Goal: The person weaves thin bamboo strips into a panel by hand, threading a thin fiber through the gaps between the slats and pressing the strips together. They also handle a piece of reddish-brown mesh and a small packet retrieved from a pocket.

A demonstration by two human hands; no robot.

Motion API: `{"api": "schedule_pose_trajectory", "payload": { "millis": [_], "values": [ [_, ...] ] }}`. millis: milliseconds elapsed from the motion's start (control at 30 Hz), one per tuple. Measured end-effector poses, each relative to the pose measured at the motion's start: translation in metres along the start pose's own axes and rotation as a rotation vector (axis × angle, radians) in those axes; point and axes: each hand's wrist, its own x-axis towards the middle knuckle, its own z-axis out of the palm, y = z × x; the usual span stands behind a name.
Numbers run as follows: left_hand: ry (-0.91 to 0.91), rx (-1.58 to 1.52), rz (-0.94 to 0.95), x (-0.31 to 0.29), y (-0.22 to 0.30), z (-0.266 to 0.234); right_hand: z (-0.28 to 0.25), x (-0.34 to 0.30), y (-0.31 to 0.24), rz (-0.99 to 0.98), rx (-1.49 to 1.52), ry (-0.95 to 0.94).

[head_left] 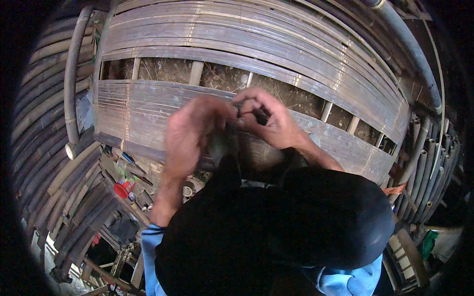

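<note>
My left hand [190,129] is raised in front of me, a little blurred. Its fingers curl inward and the tips meet those of my right hand [277,121]. The right fingers bend round in a pinch. Between the two hands sits a small dark thing [260,117], partly covered by the fingers and too unclear to name. Behind them lies a wide platform of split bamboo slats [148,106]. A large black shape [276,222] fills the view below my hands and hides what is under it.
A gap [276,93] runs across the platform, with crosspieces and brown ground showing through. Bamboo poles [71,84] line the left side, and more poles [424,163] stand at the right. A red container [123,189] and small tools lie at lower left.
</note>
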Motion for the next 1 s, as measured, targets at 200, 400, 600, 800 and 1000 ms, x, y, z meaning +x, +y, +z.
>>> {"api": "schedule_pose_trajectory", "payload": {
  "millis": [200,400,600,800,1000],
  "values": [
    [-0.156,0.494,-0.024,-0.045,0.101,-0.101,-0.074,0.012,-0.059,-0.17,-0.06,0.097],
    [0.472,1.146,-0.712,-0.181,0.126,-0.204,-0.161,0.038,-0.097,-0.184,-0.123,0.147],
    [0.836,1.949,-1.134,-0.564,0.138,-0.33,-0.182,0.086,-0.082,-0.083,-0.54,0.064],
    [1.249,1.585,-1.563,-0.673,0.1,-0.244,-0.135,0.132,-0.061,-0.164,-0.623,-0.199],
    [1.135,1.544,-1.408,-0.613,0.038,-0.177,-0.021,0.154,-0.083,-0.554,-0.443,-0.53]
  ]
}}
